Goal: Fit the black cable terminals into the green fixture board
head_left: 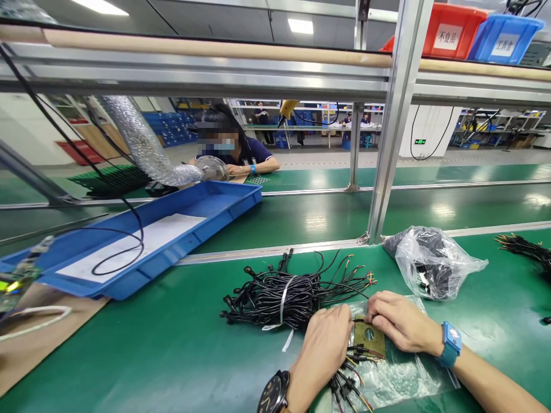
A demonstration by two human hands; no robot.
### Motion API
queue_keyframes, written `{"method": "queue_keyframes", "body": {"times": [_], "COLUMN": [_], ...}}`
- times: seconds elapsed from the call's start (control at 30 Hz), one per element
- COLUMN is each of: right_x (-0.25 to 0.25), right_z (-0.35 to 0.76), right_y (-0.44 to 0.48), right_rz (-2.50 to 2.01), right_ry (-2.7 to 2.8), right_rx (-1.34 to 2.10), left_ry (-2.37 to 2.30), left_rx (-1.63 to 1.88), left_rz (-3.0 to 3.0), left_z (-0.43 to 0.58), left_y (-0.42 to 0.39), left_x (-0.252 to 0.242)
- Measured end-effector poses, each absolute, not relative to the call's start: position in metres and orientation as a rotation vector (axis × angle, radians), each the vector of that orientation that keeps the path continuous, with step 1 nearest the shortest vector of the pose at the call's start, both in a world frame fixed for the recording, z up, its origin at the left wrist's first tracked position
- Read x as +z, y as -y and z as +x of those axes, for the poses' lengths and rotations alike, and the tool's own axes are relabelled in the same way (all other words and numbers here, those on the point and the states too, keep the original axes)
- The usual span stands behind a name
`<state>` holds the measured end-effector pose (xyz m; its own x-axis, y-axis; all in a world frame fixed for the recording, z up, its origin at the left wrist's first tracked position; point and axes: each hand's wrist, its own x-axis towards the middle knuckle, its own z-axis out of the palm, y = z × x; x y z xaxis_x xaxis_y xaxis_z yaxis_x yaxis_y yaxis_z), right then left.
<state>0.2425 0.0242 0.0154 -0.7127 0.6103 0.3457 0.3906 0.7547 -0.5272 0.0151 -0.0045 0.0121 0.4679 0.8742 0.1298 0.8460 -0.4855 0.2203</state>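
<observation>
Both hands pinch a small board [369, 338] lying on a clear bag [396, 373] on the near tabletop [172, 344]: left hand [322, 350] at its left edge, right hand [398, 322] at its top. The thin leads [355, 367] soldered to it could tear loose if tugged, or snag the wire bundle [284, 295] just left. Fingertips hide the board's edges; the bagged parts [430, 261] farther right are unclear.

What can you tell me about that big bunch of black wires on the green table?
The bundle of black wires lies flat on the green table, coiled into a thick loop. A pale strap wraps round its middle, with loose ends trailing. Small black plugs stick out on its left side; on the right, thin ends fan out showing red, yellow and bare metal tips. The left hand rests against its near right edge. It looks like soft, rubbery cable.
</observation>
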Motion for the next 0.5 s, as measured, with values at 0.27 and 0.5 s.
{"method": "queue_keyframes", "body": {"times": [0.27, 0.5], "right_x": [0.0184, 0.0141], "right_z": [0.2446, 0.2417], "right_y": [-0.0245, -0.0243], "right_rz": [-0.721, -0.766], "right_ry": [2.358, 2.436], "right_rx": [0.582, 0.581], "left_ry": [-1.449, -1.430], "left_rx": [0.417, 0.439], "left_rz": [2.595, 2.591], "left_z": [0.0128, 0.0095], "left_y": [0.0055, 0.0064], "left_x": [0.0068, 0.0044]}}
